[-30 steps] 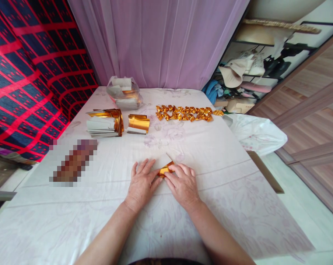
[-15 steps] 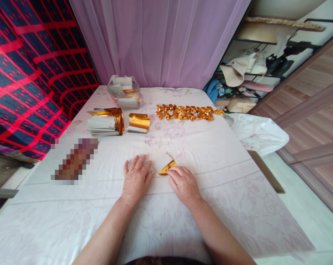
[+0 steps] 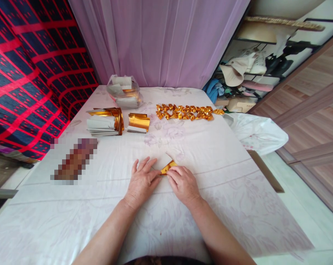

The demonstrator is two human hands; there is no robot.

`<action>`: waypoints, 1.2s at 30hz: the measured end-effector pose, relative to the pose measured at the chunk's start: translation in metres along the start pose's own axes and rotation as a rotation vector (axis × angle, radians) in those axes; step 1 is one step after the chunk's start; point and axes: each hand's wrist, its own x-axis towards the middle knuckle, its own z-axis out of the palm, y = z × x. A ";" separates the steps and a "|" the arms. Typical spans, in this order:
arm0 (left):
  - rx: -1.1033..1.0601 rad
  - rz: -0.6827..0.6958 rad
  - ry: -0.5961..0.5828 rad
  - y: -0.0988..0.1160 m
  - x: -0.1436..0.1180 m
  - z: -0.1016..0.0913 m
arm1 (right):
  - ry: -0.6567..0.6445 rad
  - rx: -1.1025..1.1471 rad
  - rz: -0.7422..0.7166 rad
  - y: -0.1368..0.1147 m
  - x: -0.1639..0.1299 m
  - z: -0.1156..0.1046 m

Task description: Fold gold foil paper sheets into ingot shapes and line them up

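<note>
Since half a second ago the left hand (image 3: 142, 179) has slid right, back against the gold foil paper (image 3: 166, 166), so the gap between the two hands has closed; the right hand (image 3: 183, 183) is lying much where it was. The paper is sitting on the white flowered cloth of the desk (image 3: 238, 206), just beyond the fingertips, white side up with a gold corner showing between the hands.

Both hands are lying palm down, forearms reaching in from the near edge. The left hand is spread flat, fingers pressing on the paper's near left edge. The right hand is lying with fingers drawn together, tips on the gold corner; neither is gripping anything.

At the far left a clear plastic bag (image 3: 124, 91) is holding white and gold sheets. Nearer, a stack of foil sheets (image 3: 104, 122) is lying beside a smaller gold stack (image 3: 139, 122). To the right of these, a row of folded gold pieces (image 3: 186, 112) is stretching along the far side. A blurred patch is lying on the left of the cloth.
</note>
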 end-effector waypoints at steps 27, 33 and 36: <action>-0.056 -0.134 -0.014 0.005 0.008 0.006 | 0.009 -0.023 0.219 -0.004 0.005 0.010; -0.055 -0.107 -0.025 0.003 0.005 0.004 | 0.035 0.138 0.157 0.002 0.002 0.003; -0.050 -0.084 -0.038 0.003 0.005 0.001 | 0.156 0.173 0.201 0.010 0.001 0.002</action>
